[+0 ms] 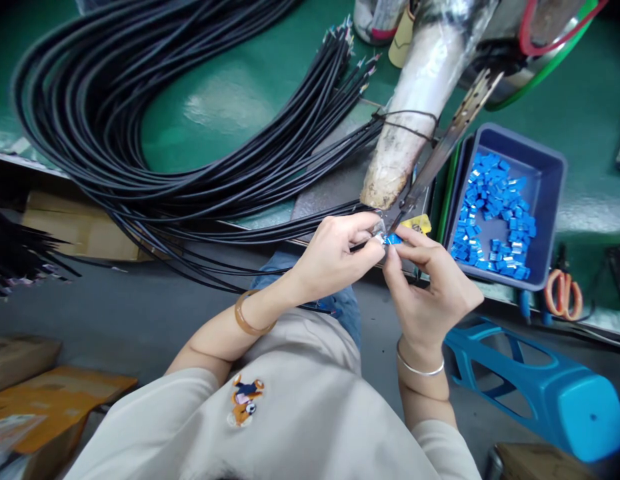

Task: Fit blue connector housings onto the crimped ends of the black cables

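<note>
My left hand is closed in a pinch at the end of a black cable, though its fingertips hide most of what they grip. A small blue connector sits between the thumb and forefinger of my right hand. The two hands nearly meet, with the cable end and connector between them. Just above the connector is the thin tip of a soldering iron, its perforated metal barrel slanting up to the right. A pale, wrapped duct ends close above my left fingers.
A thick bundle of black cables curves over the green table. To the right stands a grey-blue bin with many blue connectors. Orange-handled scissors lie beside it. A blue stool and cardboard boxes are below.
</note>
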### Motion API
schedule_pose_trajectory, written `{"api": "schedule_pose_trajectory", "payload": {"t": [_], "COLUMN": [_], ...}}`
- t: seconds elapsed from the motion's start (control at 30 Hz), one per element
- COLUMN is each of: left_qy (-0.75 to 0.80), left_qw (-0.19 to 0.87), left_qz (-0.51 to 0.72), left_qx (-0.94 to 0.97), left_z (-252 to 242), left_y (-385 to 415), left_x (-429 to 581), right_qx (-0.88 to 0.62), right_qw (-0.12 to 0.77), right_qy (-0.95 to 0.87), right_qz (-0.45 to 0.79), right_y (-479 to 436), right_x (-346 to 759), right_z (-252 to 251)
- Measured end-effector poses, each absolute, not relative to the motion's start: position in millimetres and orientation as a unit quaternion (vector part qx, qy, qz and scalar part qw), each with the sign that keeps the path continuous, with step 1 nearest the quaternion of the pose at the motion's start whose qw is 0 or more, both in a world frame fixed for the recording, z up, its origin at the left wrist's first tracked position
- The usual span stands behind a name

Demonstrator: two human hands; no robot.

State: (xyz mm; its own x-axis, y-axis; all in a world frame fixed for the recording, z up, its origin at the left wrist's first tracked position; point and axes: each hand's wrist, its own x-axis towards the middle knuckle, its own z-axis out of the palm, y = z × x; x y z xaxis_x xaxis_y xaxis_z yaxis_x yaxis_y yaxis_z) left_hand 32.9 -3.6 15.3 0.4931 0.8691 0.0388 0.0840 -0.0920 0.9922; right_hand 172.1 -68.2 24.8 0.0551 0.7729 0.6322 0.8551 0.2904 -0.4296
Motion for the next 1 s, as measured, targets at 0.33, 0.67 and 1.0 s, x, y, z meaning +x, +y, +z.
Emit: {"api": "schedule_pose_trajectory", "payload": {"t": [0.33, 0.67, 1.0], "left_qy": [0.359, 0.374, 0.367], "left_qw": [0.564, 0.562, 0.568], "left_qz": [0.349, 0.341, 0.338], "left_qx": [0.656, 0.654, 0.654], "left_z": [20.4, 22.6, 17.9], "left_y": [-2.7, -2.0, -5.1], "left_x": [32.0, 31.5, 30.2], "right_qx": [-0.594, -0.589, -0.591], "right_qw": [0.425, 0.392, 0.403], "right_qy": [-0.682, -0.703, -0.696], "right_qz": [-0.041, -0.067, -0.053], "right_y": [-68.1, -68.9, -69.2], "right_x": [171.4, 171.5, 173.2], "right_z": [27.7, 32.1, 25.2]}}
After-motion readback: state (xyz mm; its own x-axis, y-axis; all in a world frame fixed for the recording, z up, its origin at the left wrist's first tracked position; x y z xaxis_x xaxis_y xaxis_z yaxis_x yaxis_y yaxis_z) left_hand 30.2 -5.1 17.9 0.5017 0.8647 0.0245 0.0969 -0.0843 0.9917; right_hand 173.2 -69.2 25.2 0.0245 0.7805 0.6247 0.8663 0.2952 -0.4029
